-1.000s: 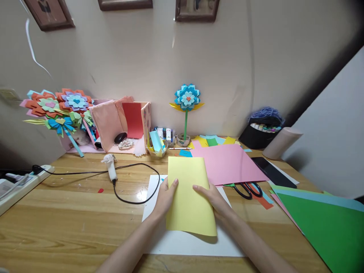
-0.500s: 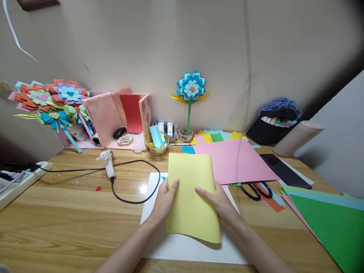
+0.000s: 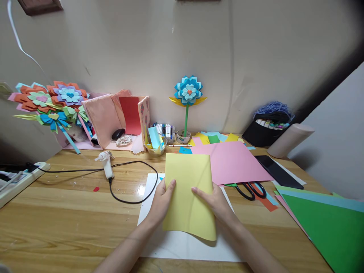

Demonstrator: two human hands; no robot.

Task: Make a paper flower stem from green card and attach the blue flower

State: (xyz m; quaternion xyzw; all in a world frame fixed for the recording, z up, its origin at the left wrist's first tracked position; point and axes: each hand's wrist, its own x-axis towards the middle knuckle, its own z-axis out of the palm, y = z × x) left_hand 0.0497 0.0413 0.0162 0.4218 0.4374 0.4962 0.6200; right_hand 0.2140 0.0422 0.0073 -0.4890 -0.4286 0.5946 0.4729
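Observation:
Both hands hold a yellow sheet of paper [image 3: 189,212] that looks folded or curved over at its right edge. My left hand [image 3: 161,201] grips its left edge, thumb on the front and the other fingers hidden behind. On the right edge my right hand [image 3: 217,199] does the same, its thumb lying across the front. The yellow paper is held raised over a white sheet [image 3: 182,252] lying on the wooden table [image 3: 65,235]. Just right of it, a pink sheet [image 3: 239,163] partly covers scissors with black handles [image 3: 250,191].
A glue gun [image 3: 107,167] with a looping black cable lies at left. Behind stand a blue paper flower [image 3: 188,91], a pink box [image 3: 105,117] and a tub of paper scraps [image 3: 155,146]. At right are a phone [image 3: 278,171], green paper [image 3: 327,223] and a pen holder [image 3: 260,132].
The view has shifted slightly, so things at the right appear a little further left. Both hands keep the same grip on the yellow paper, which shows almost the same pose.

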